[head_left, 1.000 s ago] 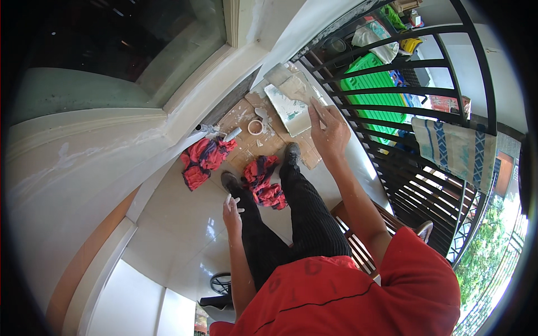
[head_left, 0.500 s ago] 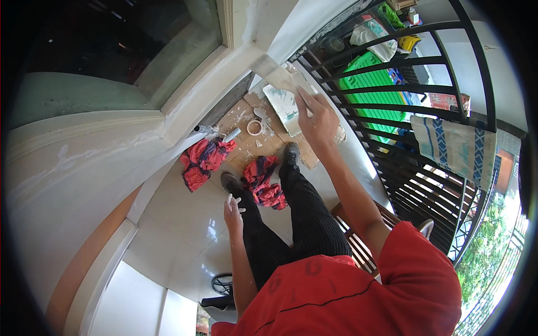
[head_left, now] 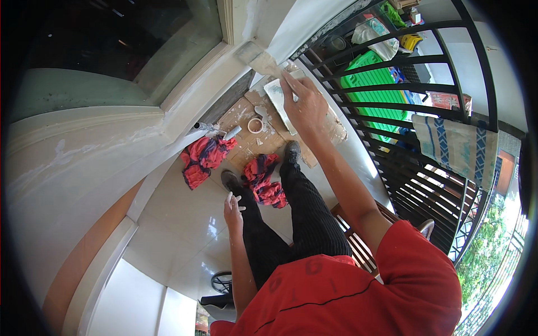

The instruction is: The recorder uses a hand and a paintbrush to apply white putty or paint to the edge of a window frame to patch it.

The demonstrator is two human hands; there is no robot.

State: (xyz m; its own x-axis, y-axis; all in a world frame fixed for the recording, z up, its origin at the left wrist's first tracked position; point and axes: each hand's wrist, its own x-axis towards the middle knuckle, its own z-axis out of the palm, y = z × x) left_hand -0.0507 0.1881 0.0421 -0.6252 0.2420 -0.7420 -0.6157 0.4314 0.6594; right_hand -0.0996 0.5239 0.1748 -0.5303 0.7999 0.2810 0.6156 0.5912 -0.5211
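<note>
My right hand [head_left: 305, 103] grips a wide putty-smeared scraper [head_left: 258, 59], raised to the pale window frame [head_left: 204, 75]; whether the blade touches it I cannot tell. My left hand [head_left: 231, 213] hangs low by my leg, fingers apart and whitened, with nothing clearly in it. Below, on stained cardboard [head_left: 235, 112], lie a white tray [head_left: 280, 103], a round tub [head_left: 255, 125], a spoon-like tool [head_left: 261, 112] and a light cylindrical tool [head_left: 232, 133].
Crumpled red cloths [head_left: 204, 159] lie around my feet on the tiles. A black railing [head_left: 420, 87] runs along the right, with a striped cloth [head_left: 451, 151] over it and a green plastic item [head_left: 370, 89] behind. A wooden slatted seat [head_left: 358, 249] is beside my leg.
My right hand and the scraper have moved up and leftward, from above the tray to the corner of the window frame. My left hand has risen very slightly.
</note>
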